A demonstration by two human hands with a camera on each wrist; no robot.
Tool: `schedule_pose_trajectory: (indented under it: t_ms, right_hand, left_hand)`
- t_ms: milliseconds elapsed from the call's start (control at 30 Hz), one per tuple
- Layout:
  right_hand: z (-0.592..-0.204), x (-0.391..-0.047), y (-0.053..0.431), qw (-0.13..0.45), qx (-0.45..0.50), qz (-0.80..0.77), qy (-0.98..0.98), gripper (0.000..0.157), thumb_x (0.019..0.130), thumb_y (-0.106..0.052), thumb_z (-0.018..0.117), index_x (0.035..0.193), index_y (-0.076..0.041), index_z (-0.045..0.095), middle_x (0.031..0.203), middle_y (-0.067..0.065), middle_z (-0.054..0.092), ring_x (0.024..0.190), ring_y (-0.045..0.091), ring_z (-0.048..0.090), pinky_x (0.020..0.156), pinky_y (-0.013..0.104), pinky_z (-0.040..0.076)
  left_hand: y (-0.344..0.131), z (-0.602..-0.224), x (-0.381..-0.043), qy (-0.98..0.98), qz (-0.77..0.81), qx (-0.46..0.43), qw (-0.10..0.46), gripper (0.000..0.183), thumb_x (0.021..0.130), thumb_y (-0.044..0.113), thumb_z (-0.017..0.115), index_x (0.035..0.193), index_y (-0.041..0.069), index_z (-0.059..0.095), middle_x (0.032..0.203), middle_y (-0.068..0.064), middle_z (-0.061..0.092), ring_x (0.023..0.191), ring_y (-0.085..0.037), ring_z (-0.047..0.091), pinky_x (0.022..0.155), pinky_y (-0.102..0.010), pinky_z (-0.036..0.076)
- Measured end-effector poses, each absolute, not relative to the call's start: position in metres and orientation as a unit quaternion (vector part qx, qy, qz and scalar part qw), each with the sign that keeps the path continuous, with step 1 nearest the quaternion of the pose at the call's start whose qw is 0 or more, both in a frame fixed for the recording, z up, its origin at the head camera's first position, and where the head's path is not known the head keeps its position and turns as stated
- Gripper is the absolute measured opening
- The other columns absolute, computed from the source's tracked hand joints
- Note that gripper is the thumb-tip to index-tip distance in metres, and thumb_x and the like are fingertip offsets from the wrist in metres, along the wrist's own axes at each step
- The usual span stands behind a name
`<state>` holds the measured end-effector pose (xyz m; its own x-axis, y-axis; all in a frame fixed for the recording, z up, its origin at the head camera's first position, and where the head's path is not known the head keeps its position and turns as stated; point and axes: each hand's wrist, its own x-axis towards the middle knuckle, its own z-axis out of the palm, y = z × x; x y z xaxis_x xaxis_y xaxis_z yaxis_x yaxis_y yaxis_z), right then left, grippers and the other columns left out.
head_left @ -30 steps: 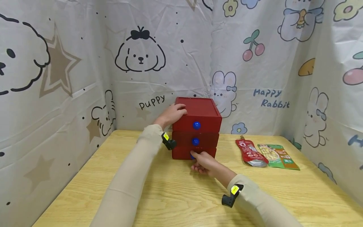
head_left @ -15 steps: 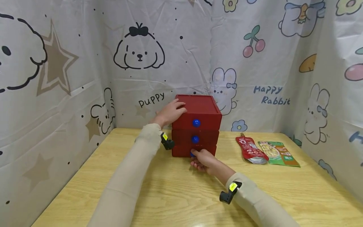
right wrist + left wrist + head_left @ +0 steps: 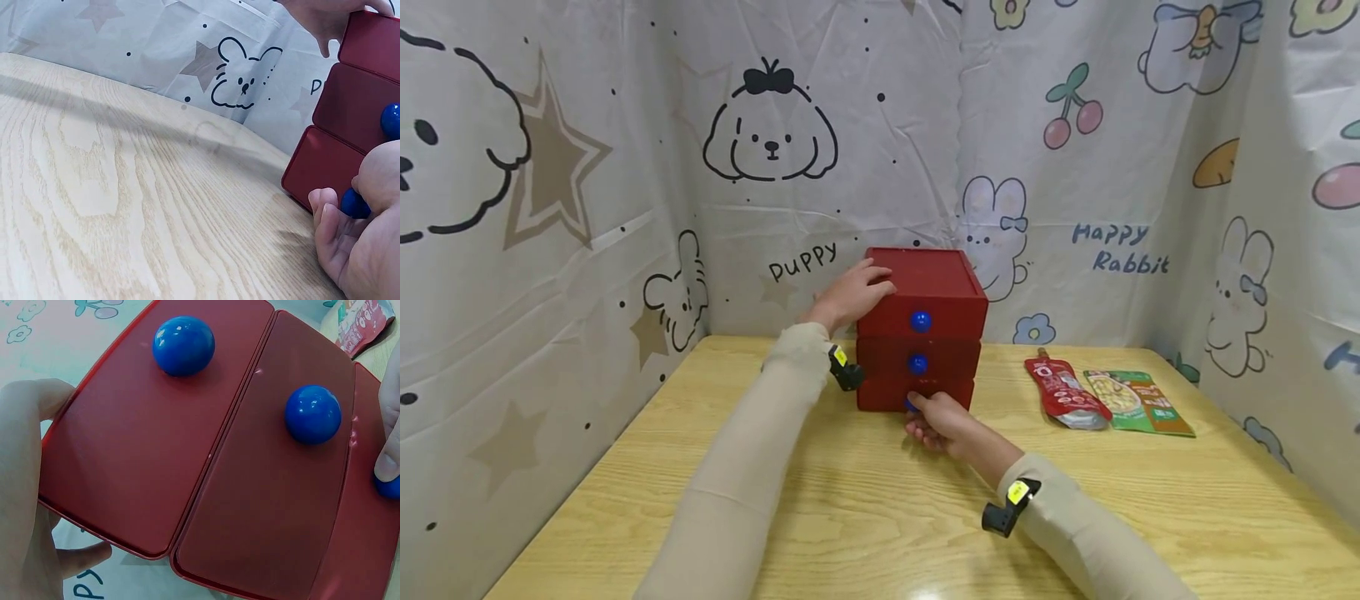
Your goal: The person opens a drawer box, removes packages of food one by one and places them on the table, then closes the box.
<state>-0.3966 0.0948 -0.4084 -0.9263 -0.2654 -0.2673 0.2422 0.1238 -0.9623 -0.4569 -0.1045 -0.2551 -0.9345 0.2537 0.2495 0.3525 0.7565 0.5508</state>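
Observation:
A red three-drawer cabinet (image 3: pixel 925 275) stands on the table with all its drawers closed. Blue round knobs mark the fronts: the top knob (image 3: pixel 921 322), the middle knob (image 3: pixel 917 364) and the bottom knob (image 3: pixel 354 205). My left hand (image 3: pixel 850 296) grips the cabinet's upper left corner, thumb over the top edge and fingers down by the left side. Low at the front, my right hand (image 3: pixel 942 419) pinches the bottom knob, its thumb (image 3: pixel 389 464) covering most of that knob in the left wrist view.
Right of the cabinet lie a red spouted pouch (image 3: pixel 1067 393) and a green and brown flat packet (image 3: pixel 1138 402), side by side on the wooden table (image 3: pixel 850 517). A patterned cloth (image 3: pixel 760 225) closes off the back and both sides.
The head view has tilted slightly, so the scene sits a little higher in it. Both hands keep their places on the cabinet, and the drawers stay closed.

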Motion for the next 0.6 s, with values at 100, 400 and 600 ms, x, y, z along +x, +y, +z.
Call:
schedule_pose_trajectory:
  t_ms: [100, 400, 600]
  right_hand:
    - [-0.409, -0.396, 0.095, 0.19, -0.007, -0.663, 0.725, 0.041, 0.112, -0.032, 0.044, 0.106, 0.005, 0.059, 0.066, 0.001, 0.062, 0.049, 0.002, 0.051, 0.043, 0.015, 0.041]
    - [-0.41, -0.389, 0.097, 0.197, -0.018, -0.661, 0.724, 0.04, 0.112, -0.032, 0.045, 0.105, 0.005, 0.059, 0.066, 0.001, 0.062, 0.049, 0.002, 0.05, 0.043, 0.016, 0.04]
    - [-0.406, -0.381, 0.1, 0.207, -0.027, -0.65, 0.731, 0.044, 0.113, -0.033, 0.043, 0.109, 0.007, 0.06, 0.067, 0.001, 0.062, 0.05, 0.003, 0.05, 0.044, 0.016, 0.04]
  left_hand:
    - [-0.104, -0.256, -0.456, -0.933, -0.313, -0.159, 0.082, 0.058, 0.101, 0.05, 0.045, 0.155, 0.028, 0.051, 0.17, 0.002, 0.022, 0.154, -0.027, 0.021, 0.109, -0.081, 0.006]
    - [-0.104, -0.256, -0.454, -0.931, -0.319, -0.157, 0.082, 0.059, 0.101, 0.051, 0.045, 0.155, 0.028, 0.051, 0.17, 0.003, 0.021, 0.154, -0.027, 0.021, 0.109, -0.081, 0.005]
    - [-0.104, -0.256, -0.455, -0.932, -0.316, -0.156, 0.078, 0.059, 0.101, 0.052, 0.045, 0.155, 0.029, 0.05, 0.171, 0.004, 0.02, 0.154, -0.028, 0.021, 0.108, -0.081, 0.006]
